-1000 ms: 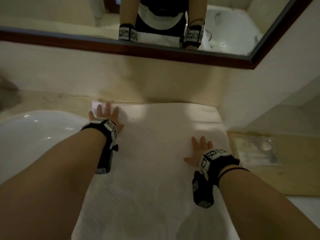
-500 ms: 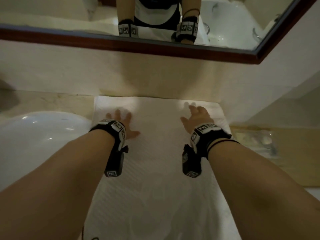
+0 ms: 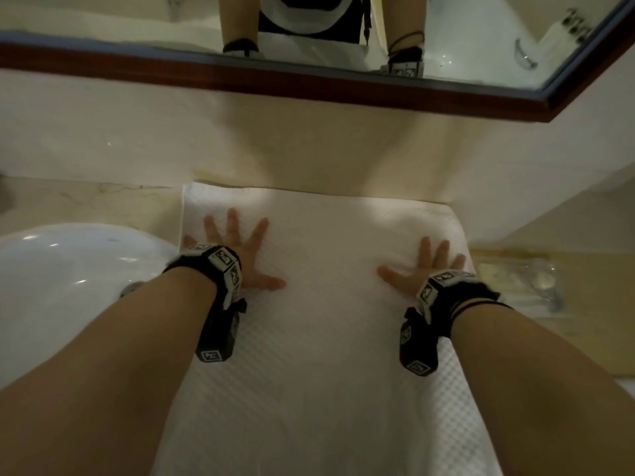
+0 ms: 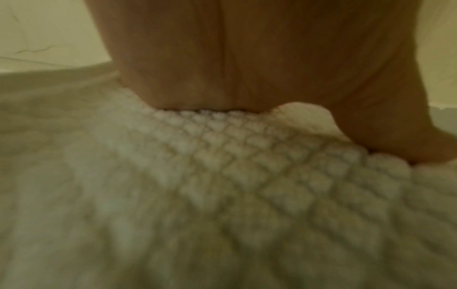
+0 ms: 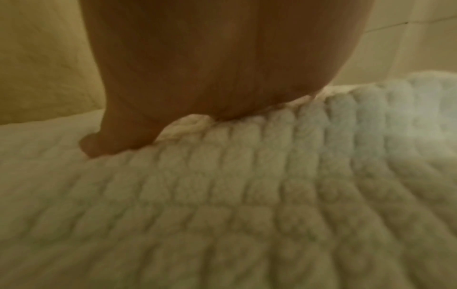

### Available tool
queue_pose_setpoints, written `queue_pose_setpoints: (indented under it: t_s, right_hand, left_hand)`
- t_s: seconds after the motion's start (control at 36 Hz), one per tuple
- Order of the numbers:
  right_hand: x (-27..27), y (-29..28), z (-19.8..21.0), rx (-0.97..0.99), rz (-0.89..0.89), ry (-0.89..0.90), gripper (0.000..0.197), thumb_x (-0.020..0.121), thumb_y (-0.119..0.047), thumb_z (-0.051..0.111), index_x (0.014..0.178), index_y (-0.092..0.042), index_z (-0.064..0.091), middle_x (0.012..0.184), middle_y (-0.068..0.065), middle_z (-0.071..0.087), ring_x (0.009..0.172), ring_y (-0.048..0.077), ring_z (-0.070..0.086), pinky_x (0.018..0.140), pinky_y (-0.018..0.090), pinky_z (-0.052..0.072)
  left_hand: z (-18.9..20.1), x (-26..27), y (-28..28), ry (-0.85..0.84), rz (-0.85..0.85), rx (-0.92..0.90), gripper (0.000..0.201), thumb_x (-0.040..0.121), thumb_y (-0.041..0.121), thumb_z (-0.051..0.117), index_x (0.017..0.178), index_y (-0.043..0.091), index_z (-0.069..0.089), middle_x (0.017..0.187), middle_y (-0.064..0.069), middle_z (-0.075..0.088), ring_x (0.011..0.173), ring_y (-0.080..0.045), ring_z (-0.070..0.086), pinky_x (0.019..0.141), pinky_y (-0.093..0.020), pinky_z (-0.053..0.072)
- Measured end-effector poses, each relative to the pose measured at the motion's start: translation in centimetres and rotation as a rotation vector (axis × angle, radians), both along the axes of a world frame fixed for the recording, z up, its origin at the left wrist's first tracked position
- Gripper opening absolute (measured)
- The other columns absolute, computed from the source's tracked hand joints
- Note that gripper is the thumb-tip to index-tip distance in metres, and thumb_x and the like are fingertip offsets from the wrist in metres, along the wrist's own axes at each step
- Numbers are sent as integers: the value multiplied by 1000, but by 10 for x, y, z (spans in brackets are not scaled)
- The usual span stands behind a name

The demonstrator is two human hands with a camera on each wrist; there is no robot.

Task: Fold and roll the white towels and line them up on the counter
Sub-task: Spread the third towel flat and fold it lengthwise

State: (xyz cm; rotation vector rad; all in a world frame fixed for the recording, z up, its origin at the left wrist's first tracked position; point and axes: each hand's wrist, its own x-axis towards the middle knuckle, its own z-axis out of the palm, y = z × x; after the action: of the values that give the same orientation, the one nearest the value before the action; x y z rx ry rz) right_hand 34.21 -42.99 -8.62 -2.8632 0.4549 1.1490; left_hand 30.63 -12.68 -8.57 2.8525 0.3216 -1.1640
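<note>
One white towel lies spread on the table, its far edge up against the wall at the table's back edge and its near part running toward the front edge, out of the bottom of the head view. It sits between the white basin on the left and a clear packet on the right part of the table.

The left hand lies flat on the towel near its far left corner, fingers straight and spread, gripping nothing. The right hand lies the same way near the towel's right edge, palm down, fingers fanned, holding nothing. Both wrist views show a palm pressed into the waffle-textured cloth, which dents a little under the weight.

As a judgement, the task is at an early stage: this looks like smoothing the towel flat, either before a fold or just after one; whether the cloth is already doubled cannot be told. No rolled towel shows anywhere on the table, and no other towel is in view. So rolling this one, and lining up any finished rolls, seems all yet to do.
</note>
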Motion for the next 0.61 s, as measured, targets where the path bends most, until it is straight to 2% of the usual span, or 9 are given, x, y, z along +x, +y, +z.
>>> queue_pose_setpoints:
  t_s: [0.08,0.17,0.25,0.31,0.39,0.5,0.61]
  right_hand:
    - [0,10,6,-31,70,-45,119,64,-91,33,143,-29,-30,150,6,-37,140,35,-27,115,55,-9]
    - [5,37,10,61,241,-119,99,78,-79,33,145,-34,-25,150,2,-37,140,31,-29,113,55,-11]
    - [-1,65,-2,152,176,-21,79,87,-72,18,146,-35,-19,153,0,-32,141,32,-26,113,59,-9]
    - [-10,72,-11,159,120,-25,73,90,-68,14,146,-35,-19,153,0,-31,141,32,-27,112,59,-12]
    - [-14,71,-13,166,105,-41,73,90,-68,14,145,-35,-21,152,-1,-32,140,31,-28,111,57,-14]
    - [-6,66,-14,143,134,-6,79,86,-74,16,144,-37,-22,152,-1,-34,141,33,-27,111,59,-10]
    - [1,62,-10,143,138,3,85,82,-78,22,143,-40,-23,151,-3,-35,140,34,-28,110,61,-9]
  left_hand:
    - [-1,-3,0,-15,4,-13,123,51,93,45,133,48,-34,144,0,-46,135,-41,-33,107,-68,-2]
    - [-2,-4,0,-5,0,-12,124,50,94,45,134,47,-34,144,0,-46,135,-40,-33,107,-68,-3]
    - [-2,-7,-1,32,-7,8,127,48,95,45,133,46,-35,144,0,-45,136,-40,-31,107,-69,-2]
    - [-2,-9,-2,51,-7,14,127,47,95,45,133,46,-36,144,1,-45,137,-40,-30,107,-69,-1]
    - [-1,-11,-2,58,0,14,129,45,95,46,132,47,-36,145,1,-45,138,-40,-29,107,-69,-1]
    - [-3,-9,0,52,13,5,131,40,97,44,131,49,-36,145,2,-45,138,-40,-29,106,-69,-1]
    - [-2,-6,0,37,53,-17,125,44,98,40,132,50,-35,144,3,-46,137,-39,-31,107,-68,-2]
